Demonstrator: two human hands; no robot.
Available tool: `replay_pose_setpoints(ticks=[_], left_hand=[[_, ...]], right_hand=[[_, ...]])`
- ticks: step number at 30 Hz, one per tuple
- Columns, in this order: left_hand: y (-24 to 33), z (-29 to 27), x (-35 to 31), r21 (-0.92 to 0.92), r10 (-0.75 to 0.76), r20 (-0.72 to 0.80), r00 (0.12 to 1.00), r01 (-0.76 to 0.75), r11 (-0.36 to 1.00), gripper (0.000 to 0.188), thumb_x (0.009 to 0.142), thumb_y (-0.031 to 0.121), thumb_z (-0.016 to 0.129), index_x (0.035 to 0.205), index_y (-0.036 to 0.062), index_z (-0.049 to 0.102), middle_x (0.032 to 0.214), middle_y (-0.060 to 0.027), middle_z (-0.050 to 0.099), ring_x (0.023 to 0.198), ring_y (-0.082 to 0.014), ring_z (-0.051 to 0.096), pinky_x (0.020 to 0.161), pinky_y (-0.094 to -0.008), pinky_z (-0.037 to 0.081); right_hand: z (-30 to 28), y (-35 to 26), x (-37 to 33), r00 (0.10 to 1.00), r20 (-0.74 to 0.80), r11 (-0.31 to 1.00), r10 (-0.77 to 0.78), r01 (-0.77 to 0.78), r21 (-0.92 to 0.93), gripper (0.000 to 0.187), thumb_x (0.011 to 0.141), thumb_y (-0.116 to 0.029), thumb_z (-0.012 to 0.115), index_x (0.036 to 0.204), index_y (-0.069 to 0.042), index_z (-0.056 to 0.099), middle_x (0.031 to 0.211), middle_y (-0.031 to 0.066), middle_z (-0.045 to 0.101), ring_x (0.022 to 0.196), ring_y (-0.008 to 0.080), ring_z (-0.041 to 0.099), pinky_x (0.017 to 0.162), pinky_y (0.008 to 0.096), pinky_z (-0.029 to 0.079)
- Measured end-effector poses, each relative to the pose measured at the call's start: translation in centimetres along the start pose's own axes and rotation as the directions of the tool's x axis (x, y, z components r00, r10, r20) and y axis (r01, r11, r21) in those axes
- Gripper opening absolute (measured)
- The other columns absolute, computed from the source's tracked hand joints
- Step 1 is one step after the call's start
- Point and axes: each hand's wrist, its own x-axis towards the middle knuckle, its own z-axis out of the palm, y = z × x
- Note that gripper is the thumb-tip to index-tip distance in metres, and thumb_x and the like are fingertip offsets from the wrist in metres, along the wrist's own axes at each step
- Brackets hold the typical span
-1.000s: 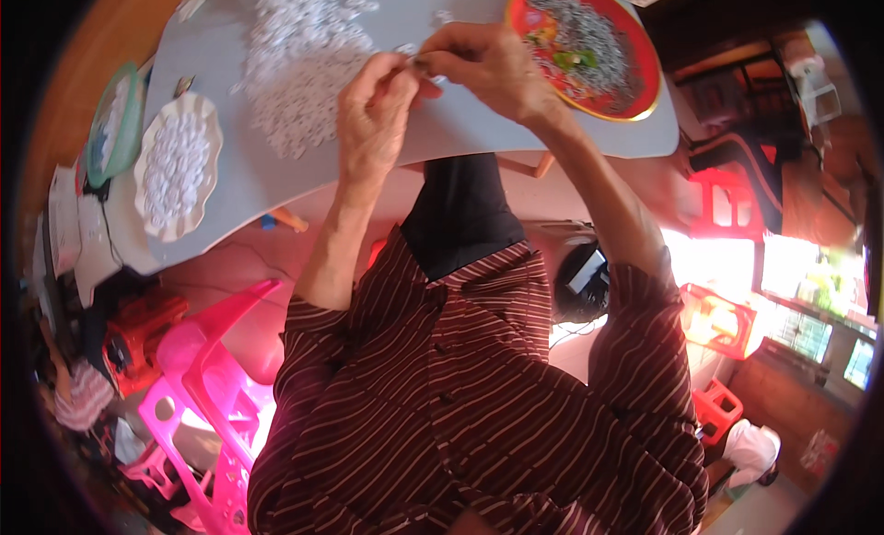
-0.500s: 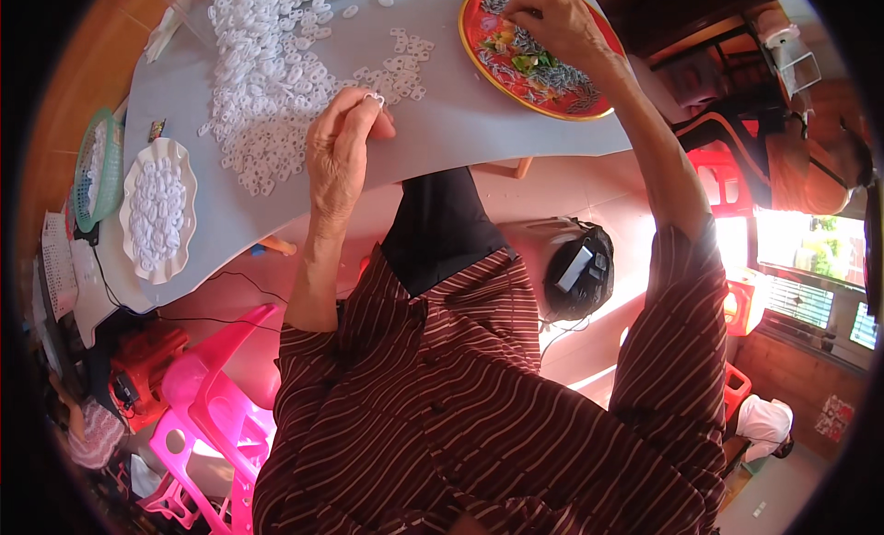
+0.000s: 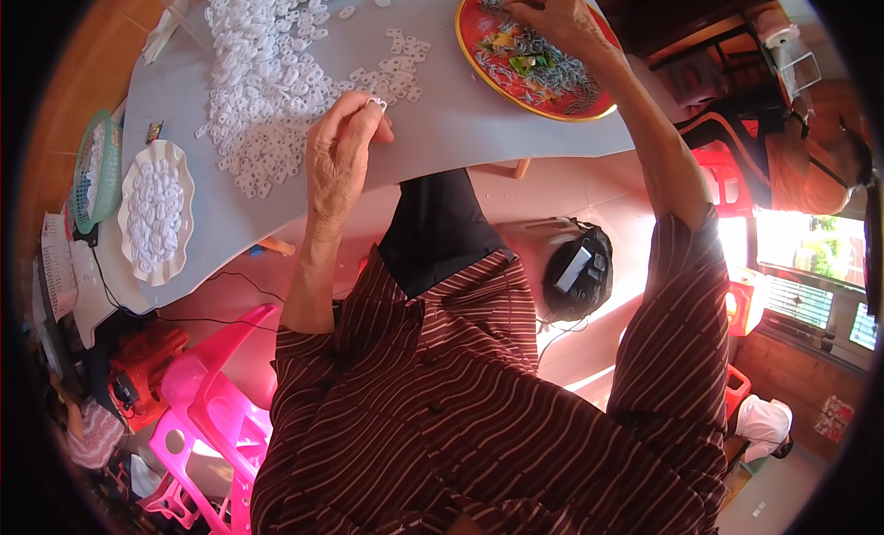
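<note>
I have the left hand (image 3: 343,153) raised above the near part of the grey, smooth-topped bench (image 3: 442,134), its grip pinched closed on a small white oval plastic piece (image 3: 377,102) that sticks up from between thumb and fingertips. The right hand (image 3: 566,19) reaches out to the far right, its fingers bent down over the far left part of the round red tray with a yellow rim (image 3: 479,29). I cannot tell whether that grip has anything between its fingertips. Small, slim grey pieces (image 3: 566,75) lie scattered in the tray around a printed flower pattern.

A second ago I saw both hands meeting above the bench, fingertips together; now they are well apart. Against half a second ago, the left hand has hardly changed, with the white piece pinched as before, while the right hand has edged slightly farther out over the tray.

The large heap of white oval pieces (image 3: 258,75) spreads to the left of and beyond the left hand, and a smaller patch of them (image 3: 391,75) lies just beyond its fingers. At the left end I see a white scalloped dish (image 3: 157,275) filled with white pieces, just beside a green mesh basket (image 3: 109,180).
</note>
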Motion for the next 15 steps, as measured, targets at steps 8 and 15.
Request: replay_pose_setpoints(ticks=[8,15], left_hand=[[0.1,-0.1,0.0,0.052,-0.009,-0.004,1.0,0.009,0.999,0.017,0.086,0.016,0.051,0.082,0.0006,0.055,0.065,-0.0047,0.056,0.062,-0.0119,0.053,0.064,-0.0264,0.043],[0.2,0.0,-0.1,0.054,-0.001,-0.012,1.0,0.002,0.999,0.017,0.086,0.016,0.051,0.08,0.0005,0.054,0.064,-0.005,0.056,0.062,-0.012,0.052,0.063,-0.0265,0.042]], right_hand=[[-0.3,-1.5,0.1,0.984,0.161,0.994,-0.079,0.089,-0.056,0.013,0.073,-0.012,0.063,0.081,-0.002,0.068,0.076,0.0133,0.067,0.069,0.0232,0.064,0.066,0.0347,0.051],[0.1,-4.3,0.1,0.967,0.246,0.976,-0.061,0.109,-0.187,0.012,0.072,-0.012,0.063,0.077,-0.002,0.067,0.076,0.0151,0.066,0.073,0.0287,0.063,0.068,0.0383,0.051]])
